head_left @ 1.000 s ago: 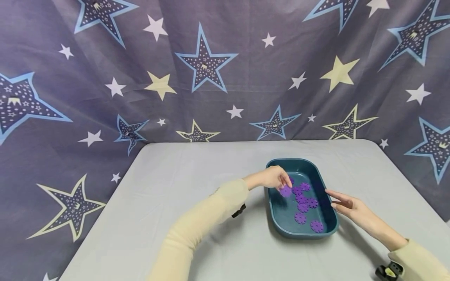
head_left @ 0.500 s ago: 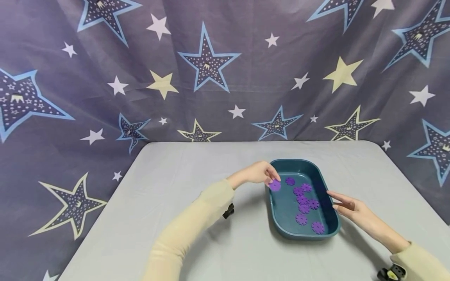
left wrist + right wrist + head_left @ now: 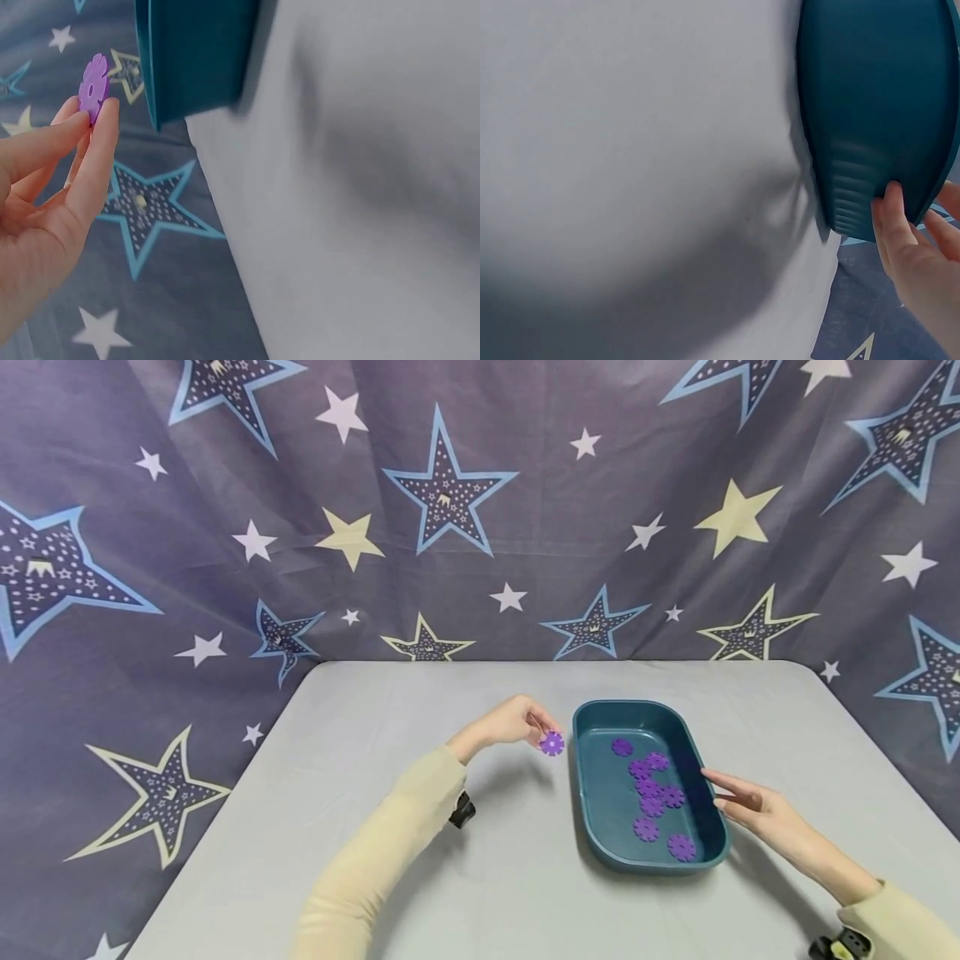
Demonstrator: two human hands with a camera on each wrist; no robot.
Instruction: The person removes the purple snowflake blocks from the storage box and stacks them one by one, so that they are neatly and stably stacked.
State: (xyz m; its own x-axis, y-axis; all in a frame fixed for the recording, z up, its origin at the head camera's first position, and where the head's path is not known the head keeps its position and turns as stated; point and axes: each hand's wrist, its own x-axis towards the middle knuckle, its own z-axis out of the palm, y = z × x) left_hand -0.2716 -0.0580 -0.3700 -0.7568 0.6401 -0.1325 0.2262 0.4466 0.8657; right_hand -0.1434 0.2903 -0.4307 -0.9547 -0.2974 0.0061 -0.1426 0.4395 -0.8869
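Note:
My left hand (image 3: 517, 720) pinches a purple notched plastic disc (image 3: 552, 743) between thumb and fingertips, above the table just left of a dark teal bin (image 3: 588, 827). In the left wrist view the disc (image 3: 94, 90) stands nearly edge-on, with a hole at its middle and slots around its edge. More purple discs (image 3: 647, 829) lie flat on the bin's floor, several of them overlapping in its middle. My right hand (image 3: 765, 814) holds the bin's right side. In the right wrist view its thumb lies along the outer wall (image 3: 877, 97), other fingers at the rim.
A light grey cloth covers the table (image 3: 487, 877). Behind it hangs a dark curtain (image 3: 525, 527) printed with stars. A black strap device (image 3: 462, 810) sits at the left wrist, another wrist device (image 3: 840, 945) at the right.
My left hand has carried the purple disc out of the bin, leftward past its left rim. The right hand stays at the bin's right side, and the bin stays put.

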